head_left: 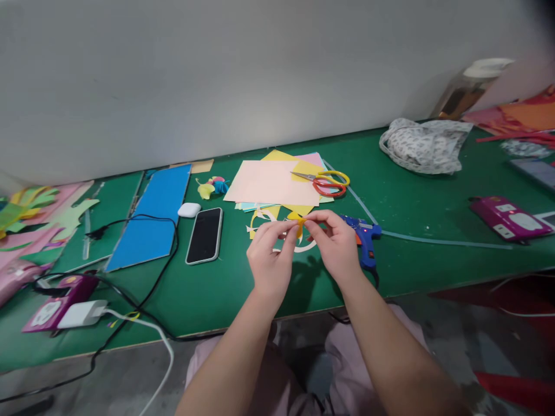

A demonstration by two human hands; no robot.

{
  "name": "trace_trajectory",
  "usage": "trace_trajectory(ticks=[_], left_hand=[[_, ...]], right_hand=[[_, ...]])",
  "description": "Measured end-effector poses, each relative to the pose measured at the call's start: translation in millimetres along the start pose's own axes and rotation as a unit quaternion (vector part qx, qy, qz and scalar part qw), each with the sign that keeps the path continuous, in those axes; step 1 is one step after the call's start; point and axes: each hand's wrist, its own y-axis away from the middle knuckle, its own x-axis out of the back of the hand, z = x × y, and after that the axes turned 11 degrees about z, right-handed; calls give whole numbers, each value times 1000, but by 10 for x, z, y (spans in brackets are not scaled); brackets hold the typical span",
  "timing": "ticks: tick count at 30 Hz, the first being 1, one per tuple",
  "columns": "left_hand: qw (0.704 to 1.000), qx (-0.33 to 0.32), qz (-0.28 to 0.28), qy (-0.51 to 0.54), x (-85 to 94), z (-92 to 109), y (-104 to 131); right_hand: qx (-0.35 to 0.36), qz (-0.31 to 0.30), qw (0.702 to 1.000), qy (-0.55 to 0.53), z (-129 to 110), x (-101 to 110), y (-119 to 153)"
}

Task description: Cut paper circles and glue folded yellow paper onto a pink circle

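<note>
Between the fingertips of both hands is a small yellow paper piece, pinched from either side. My left hand is closed on its left part, and my right hand grips its right part. Both hands are raised over the table's front half. Cut paper scraps lie partly hidden behind them. Beyond is a stack of coloured sheets, pale pink on top, with red-and-yellow-handled scissors on its right side. A blue glue gun rests just right of my right hand.
On the green table, a phone, white case, curled paper pieces and blue board lie left. Black cables and a purple power strip are further left. A patterned pouch and another purple strip are right.
</note>
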Motion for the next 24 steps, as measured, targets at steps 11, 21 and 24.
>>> trace_trajectory(ticks=[11, 21, 24], left_hand=[[997, -46, -37, -50, 116, -84, -128], [996, -18, -65, -64, 193, -162, -87], [996, -16, -67, -62, 205, -149, -82]], right_hand=[[37, -19, 999, 24, 20, 15, 15], [96, -49, 992, 62, 8, -20, 35], [91, -54, 993, 59, 16, -21, 34]])
